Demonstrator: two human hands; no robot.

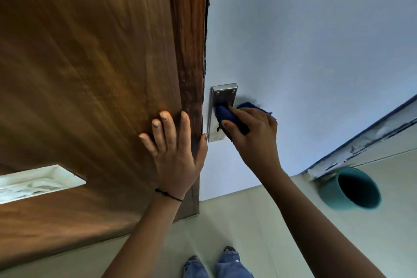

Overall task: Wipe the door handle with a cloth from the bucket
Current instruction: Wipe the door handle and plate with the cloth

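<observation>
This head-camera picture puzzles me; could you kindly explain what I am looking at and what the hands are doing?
The camera sits on a person's head and looks down, so the wide lens bends the room. The left hand lies flat against the brown wooden door. The right hand grips a dark blue cloth and presses it on the metal handle plate; the handle itself is hidden under the cloth. On the floor to the right stands a teal bucket. At the bottom are the person's feet.

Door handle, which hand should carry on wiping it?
Right. The right hand already holds the blue cloth pressed on the door handle. The left hand lies flat on the wooden door, empty.
</observation>
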